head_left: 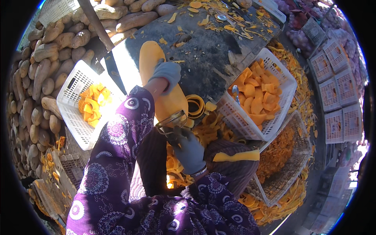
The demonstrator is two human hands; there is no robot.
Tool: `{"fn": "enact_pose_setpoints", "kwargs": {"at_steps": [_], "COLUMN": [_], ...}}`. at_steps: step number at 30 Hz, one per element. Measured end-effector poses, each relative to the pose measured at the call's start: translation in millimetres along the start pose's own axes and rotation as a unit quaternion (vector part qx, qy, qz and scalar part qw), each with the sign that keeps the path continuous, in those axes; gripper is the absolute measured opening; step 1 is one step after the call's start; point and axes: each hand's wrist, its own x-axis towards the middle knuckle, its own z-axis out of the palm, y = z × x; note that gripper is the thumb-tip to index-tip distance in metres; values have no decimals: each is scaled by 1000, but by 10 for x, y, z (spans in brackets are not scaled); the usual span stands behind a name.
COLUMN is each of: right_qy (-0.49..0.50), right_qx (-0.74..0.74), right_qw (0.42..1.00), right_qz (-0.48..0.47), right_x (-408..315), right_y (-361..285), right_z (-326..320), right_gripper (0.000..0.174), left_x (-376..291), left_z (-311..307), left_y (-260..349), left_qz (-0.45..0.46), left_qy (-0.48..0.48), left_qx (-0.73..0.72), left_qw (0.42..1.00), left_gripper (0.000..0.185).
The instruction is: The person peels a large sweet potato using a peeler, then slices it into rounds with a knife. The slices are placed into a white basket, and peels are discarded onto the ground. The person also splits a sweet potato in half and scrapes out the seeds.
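A long peeled butternut-type squash [168, 103] lies over the near edge of a dark work board [202, 66], its lower end towards me. My left hand [166, 75], in a grey glove, is wrapped over its middle from above. Gloved as well, my right hand [189, 151] grips a wide metal-framed peeler [173, 119], which lies across the squash's lower end. Its handle is mostly hidden by my fingers. Curled peel rings [196, 105] sit just right of that end. One flat peel strip [235, 156] rests on my right knee.
A white crate [273, 129] of cut squash chunks stands right, with a dirty crate [280, 194] of orange scraps below it. Another white crate [69, 105] with pieces stands left. Unpeeled squashes [41, 53] are heaped beyond. Peelings [211, 126] lie between my legs.
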Motion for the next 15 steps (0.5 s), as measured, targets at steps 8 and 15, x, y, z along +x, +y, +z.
{"fn": "enact_pose_setpoints", "kwargs": {"at_steps": [8,15], "right_qy": [-17,6], "right_qx": [12,36], "right_qw": [998,999], "right_qz": [55,30], "right_x": [-220,-199], "right_y": [58,88], "right_z": [-8,67], "right_gripper": [38,37], "left_x": [-43,-513], "left_z": [-97,-325], "left_y": [167,-83], "left_qz": [-6,32], "left_qy": [-87,-20], "left_qx": [24,-255], "left_qw": [996,966], "left_gripper": [23,25]}}
